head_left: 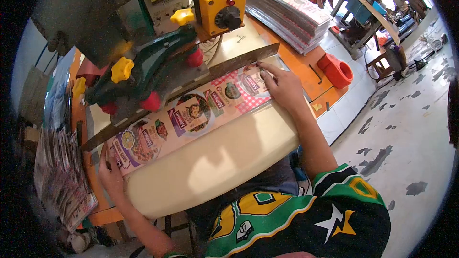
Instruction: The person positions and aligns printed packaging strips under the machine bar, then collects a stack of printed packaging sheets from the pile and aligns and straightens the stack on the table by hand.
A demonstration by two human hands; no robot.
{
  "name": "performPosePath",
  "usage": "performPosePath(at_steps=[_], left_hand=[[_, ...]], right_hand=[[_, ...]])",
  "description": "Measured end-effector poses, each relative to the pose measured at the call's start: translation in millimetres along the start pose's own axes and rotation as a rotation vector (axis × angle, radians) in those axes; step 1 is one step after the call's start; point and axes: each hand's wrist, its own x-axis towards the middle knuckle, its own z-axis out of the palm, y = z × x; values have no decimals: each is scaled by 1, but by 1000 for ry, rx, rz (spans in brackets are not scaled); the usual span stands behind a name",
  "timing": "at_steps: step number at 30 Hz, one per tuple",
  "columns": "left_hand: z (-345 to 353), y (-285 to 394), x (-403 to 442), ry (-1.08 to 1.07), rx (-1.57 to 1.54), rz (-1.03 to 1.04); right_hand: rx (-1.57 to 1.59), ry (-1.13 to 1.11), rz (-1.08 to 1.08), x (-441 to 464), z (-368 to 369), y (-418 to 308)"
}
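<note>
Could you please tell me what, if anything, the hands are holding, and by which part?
The printed sheet, by its opposite ends: left hand at one, right hand at the other.

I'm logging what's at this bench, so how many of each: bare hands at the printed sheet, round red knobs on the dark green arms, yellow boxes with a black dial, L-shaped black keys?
Bare hands: 2 (left hand, right hand)
Round red knobs: 3
Yellow box: 1
L-shaped black key: 1
Total: 7
</note>
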Motion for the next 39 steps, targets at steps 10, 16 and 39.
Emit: performPosePath(at_steps=[10, 16, 39], left_hand=[[5, -8, 5, 80, 6, 197], [7, -21, 11, 31, -37, 164], [9, -20, 7, 185, 63, 151]], right_hand=[[-2, -108, 113, 2, -9, -12], [26, -100, 89, 2, -7, -10], [37, -73, 37, 1, -8, -6]])
